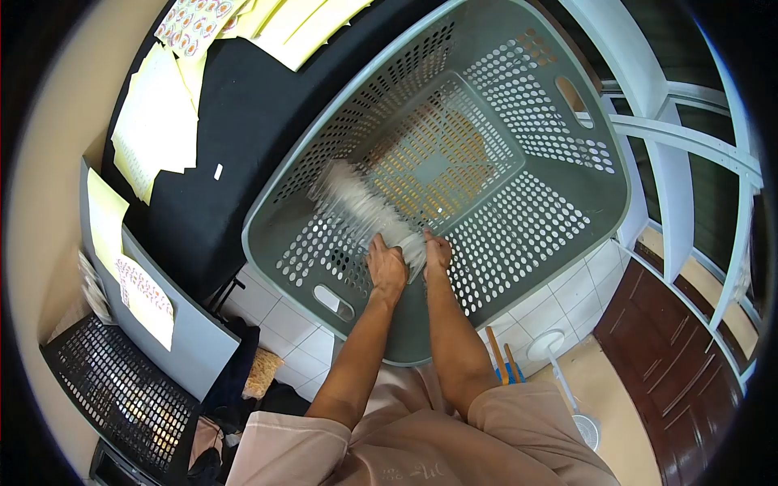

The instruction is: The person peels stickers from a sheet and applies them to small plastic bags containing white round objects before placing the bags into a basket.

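Note:
In the head view, a large grey-green plastic laundry basket [559,194] with rows of holes stands open in front of me. Over its near side, my left hand [386,266] and my right hand [438,253] are close together, fingers closed on the near end of a long whitish, see-through, crinkled plastic thing [356,198]. Motion smears its far end, which reaches up and left inside the basket. Its exact kind cannot be made out. A brownish-yellow surface shows through the holes of the basket's bottom.
Yellow paper sheets [158,121] lie on a black surface [243,97] at the left, with a small white piece [218,171] nearby. A black perforated crate [121,389] stands at lower left. At the right are a brown door [664,364] and a white-framed structure [648,73].

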A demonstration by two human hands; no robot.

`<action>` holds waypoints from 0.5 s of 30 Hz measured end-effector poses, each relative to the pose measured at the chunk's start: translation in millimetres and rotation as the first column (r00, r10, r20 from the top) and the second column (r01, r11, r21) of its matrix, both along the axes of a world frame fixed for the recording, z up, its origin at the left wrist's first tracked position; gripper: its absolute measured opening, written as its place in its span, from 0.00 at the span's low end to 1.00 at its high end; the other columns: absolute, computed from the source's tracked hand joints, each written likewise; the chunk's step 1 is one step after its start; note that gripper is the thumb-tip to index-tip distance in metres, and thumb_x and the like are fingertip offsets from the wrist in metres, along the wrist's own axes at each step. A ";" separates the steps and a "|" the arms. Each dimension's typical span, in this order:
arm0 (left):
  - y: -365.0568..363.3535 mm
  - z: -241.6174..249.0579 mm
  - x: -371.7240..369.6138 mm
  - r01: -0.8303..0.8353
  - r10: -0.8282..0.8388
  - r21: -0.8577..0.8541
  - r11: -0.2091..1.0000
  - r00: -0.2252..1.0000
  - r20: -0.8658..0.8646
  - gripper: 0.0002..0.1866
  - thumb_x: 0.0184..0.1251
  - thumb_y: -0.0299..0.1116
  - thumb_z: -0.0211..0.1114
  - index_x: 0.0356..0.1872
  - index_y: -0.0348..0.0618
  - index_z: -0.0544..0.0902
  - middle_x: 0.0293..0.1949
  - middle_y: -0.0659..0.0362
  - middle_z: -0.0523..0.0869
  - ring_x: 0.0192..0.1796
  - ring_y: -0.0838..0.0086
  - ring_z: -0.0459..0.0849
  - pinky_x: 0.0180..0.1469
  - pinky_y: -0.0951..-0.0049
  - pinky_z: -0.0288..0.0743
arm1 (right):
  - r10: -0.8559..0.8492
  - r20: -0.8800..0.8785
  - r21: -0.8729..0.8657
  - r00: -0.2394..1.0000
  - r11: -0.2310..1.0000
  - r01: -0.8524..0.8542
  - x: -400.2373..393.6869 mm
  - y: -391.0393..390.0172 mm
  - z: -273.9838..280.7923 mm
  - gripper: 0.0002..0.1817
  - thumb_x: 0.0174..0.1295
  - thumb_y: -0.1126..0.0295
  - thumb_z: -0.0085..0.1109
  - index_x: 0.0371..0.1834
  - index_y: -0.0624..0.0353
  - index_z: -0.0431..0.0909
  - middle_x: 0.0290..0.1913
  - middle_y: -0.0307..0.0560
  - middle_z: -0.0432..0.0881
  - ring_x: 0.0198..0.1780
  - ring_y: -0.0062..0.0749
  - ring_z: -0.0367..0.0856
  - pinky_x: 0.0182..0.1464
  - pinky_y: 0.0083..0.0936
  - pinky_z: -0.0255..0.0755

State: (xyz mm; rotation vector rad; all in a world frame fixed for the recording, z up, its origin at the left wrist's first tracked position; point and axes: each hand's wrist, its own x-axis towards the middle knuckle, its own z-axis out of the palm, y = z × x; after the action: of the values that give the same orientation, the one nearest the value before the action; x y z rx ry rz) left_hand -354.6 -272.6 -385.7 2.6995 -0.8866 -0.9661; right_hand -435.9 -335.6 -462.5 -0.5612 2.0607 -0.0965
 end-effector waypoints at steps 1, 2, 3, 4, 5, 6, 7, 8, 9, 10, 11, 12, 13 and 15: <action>1.3 -3.3 3.3 -0.002 0.002 0.002 1.000 1.000 0.001 0.06 0.49 0.26 0.62 0.27 0.37 0.86 0.55 0.42 0.73 0.57 0.46 0.73 0.57 0.53 0.69 | -0.036 0.011 -0.003 0.999 0.999 0.036 2.2 1.5 -2.9 0.28 0.47 0.60 0.75 0.48 0.66 0.78 0.48 0.53 0.81 0.49 0.39 0.79 0.55 0.31 0.69; 1.7 -7.2 7.7 0.051 -0.050 0.008 0.999 0.997 -0.066 0.06 0.49 0.25 0.62 0.26 0.36 0.85 0.50 0.42 0.77 0.53 0.46 0.76 0.55 0.54 0.72 | -0.034 0.012 -0.002 0.999 0.999 0.034 3.9 3.1 -5.1 0.28 0.47 0.60 0.75 0.48 0.66 0.78 0.48 0.53 0.81 0.49 0.39 0.79 0.55 0.31 0.69; 1.1 -7.1 10.4 0.105 -0.103 0.011 0.994 0.986 -0.134 0.05 0.49 0.23 0.62 0.26 0.34 0.84 0.44 0.43 0.80 0.49 0.46 0.79 0.52 0.54 0.74 | -0.043 0.015 -0.016 0.999 0.999 0.043 2.8 6.8 -8.3 0.28 0.47 0.62 0.75 0.48 0.67 0.78 0.47 0.52 0.81 0.49 0.38 0.78 0.55 0.31 0.69; 0.9 -5.3 9.0 0.105 -0.102 0.012 0.994 0.985 -0.136 0.05 0.49 0.23 0.62 0.26 0.34 0.84 0.44 0.43 0.80 0.49 0.46 0.79 0.52 0.54 0.74 | -0.051 0.016 -0.031 0.999 0.998 0.052 1.0 9.9 -11.5 0.27 0.48 0.63 0.75 0.48 0.67 0.78 0.47 0.52 0.81 0.50 0.37 0.77 0.56 0.30 0.69; 0.9 -3.0 6.1 0.096 -0.096 -0.002 0.995 0.986 -0.139 0.06 0.49 0.23 0.62 0.27 0.34 0.85 0.43 0.45 0.81 0.49 0.49 0.79 0.53 0.56 0.74 | -0.051 0.016 -0.030 0.999 0.998 0.051 0.4 12.0 -15.7 0.27 0.48 0.63 0.75 0.48 0.67 0.78 0.47 0.52 0.81 0.50 0.37 0.77 0.56 0.30 0.69; -1.1 2.4 5.9 0.088 -0.090 -0.014 0.996 0.986 -0.141 0.07 0.50 0.24 0.61 0.28 0.33 0.86 0.42 0.47 0.82 0.48 0.53 0.80 0.54 0.57 0.74 | -0.098 0.112 -0.037 0.989 0.994 0.103 0.1 14.4 -21.0 0.25 0.49 0.65 0.73 0.48 0.67 0.77 0.47 0.51 0.81 0.51 0.37 0.77 0.56 0.31 0.69; -1.8 8.0 6.7 0.089 -0.090 -0.011 0.996 0.986 -0.142 0.07 0.50 0.24 0.61 0.28 0.33 0.86 0.42 0.47 0.82 0.48 0.53 0.80 0.54 0.57 0.74 | -0.145 0.206 -0.037 0.968 0.987 0.156 -1.2 18.3 -25.4 0.23 0.51 0.67 0.72 0.48 0.68 0.77 0.47 0.51 0.80 0.51 0.37 0.77 0.56 0.31 0.70; -2.4 13.8 7.3 0.113 -0.114 -0.015 0.993 0.985 -0.126 0.07 0.50 0.23 0.61 0.28 0.33 0.86 0.42 0.46 0.82 0.47 0.52 0.80 0.53 0.57 0.74 | -0.146 0.204 -0.034 0.968 0.987 0.156 -4.3 23.8 -28.2 0.23 0.51 0.67 0.72 0.48 0.68 0.77 0.47 0.51 0.80 0.51 0.37 0.77 0.56 0.31 0.70; -3.7 15.3 8.4 0.136 -0.138 -0.023 0.990 0.985 -0.107 0.07 0.49 0.23 0.61 0.28 0.33 0.86 0.42 0.45 0.82 0.47 0.52 0.80 0.52 0.57 0.75 | -0.166 0.272 -0.061 0.948 0.980 0.189 -4.0 25.1 -24.7 0.21 0.55 0.67 0.68 0.49 0.68 0.76 0.48 0.51 0.80 0.52 0.37 0.77 0.56 0.31 0.70; -3.6 11.9 8.3 0.136 -0.138 -0.025 0.990 0.985 -0.105 0.07 0.49 0.23 0.61 0.28 0.33 0.86 0.42 0.45 0.82 0.47 0.52 0.80 0.52 0.57 0.75 | -0.182 0.340 -0.087 0.923 0.971 0.224 -3.2 24.9 -22.0 0.19 0.59 0.66 0.65 0.49 0.68 0.75 0.49 0.51 0.79 0.52 0.37 0.77 0.56 0.31 0.70; -2.2 9.6 7.0 0.162 -0.164 -0.028 0.986 0.980 -0.112 0.08 0.51 0.24 0.60 0.29 0.33 0.86 0.43 0.45 0.81 0.47 0.52 0.80 0.53 0.57 0.75 | -0.182 0.339 -0.087 0.923 0.971 0.223 -3.3 25.5 -19.0 0.19 0.59 0.66 0.65 0.49 0.68 0.75 0.49 0.51 0.79 0.52 0.37 0.77 0.56 0.31 0.70; -1.9 11.4 5.9 0.187 -0.189 -0.029 0.982 0.975 -0.120 0.09 0.52 0.25 0.60 0.29 0.32 0.86 0.44 0.45 0.81 0.47 0.52 0.80 0.53 0.57 0.75 | -0.296 0.460 -0.026 0.837 0.938 0.346 -4.8 26.9 -16.7 0.20 0.63 0.62 0.60 0.51 0.67 0.74 0.51 0.52 0.78 0.52 0.37 0.77 0.56 0.31 0.71; -1.7 13.6 5.1 0.186 -0.188 -0.029 0.982 0.975 -0.121 0.09 0.52 0.25 0.60 0.29 0.32 0.86 0.44 0.45 0.81 0.47 0.52 0.80 0.53 0.57 0.75 | -0.400 0.566 0.051 0.721 0.889 0.454 -5.1 27.0 -15.3 0.22 0.66 0.58 0.55 0.53 0.66 0.73 0.52 0.53 0.77 0.53 0.37 0.77 0.56 0.31 0.71; -0.9 18.2 4.8 0.221 -0.212 0.100 0.970 0.973 -0.088 0.12 0.57 0.30 0.59 0.34 0.33 0.85 0.46 0.45 0.81 0.49 0.52 0.80 0.54 0.56 0.74 | -0.465 0.507 0.102 0.726 0.868 0.485 0.8 23.5 -10.2 0.23 0.68 0.56 0.51 0.56 0.64 0.74 0.55 0.52 0.78 0.55 0.39 0.77 0.57 0.33 0.69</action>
State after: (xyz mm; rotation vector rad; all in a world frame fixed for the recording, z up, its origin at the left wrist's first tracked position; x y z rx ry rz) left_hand -349.9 -273.5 -367.5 2.6730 -1.1643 -1.1861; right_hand -435.1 -312.1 -472.7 0.0092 1.6169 -0.5374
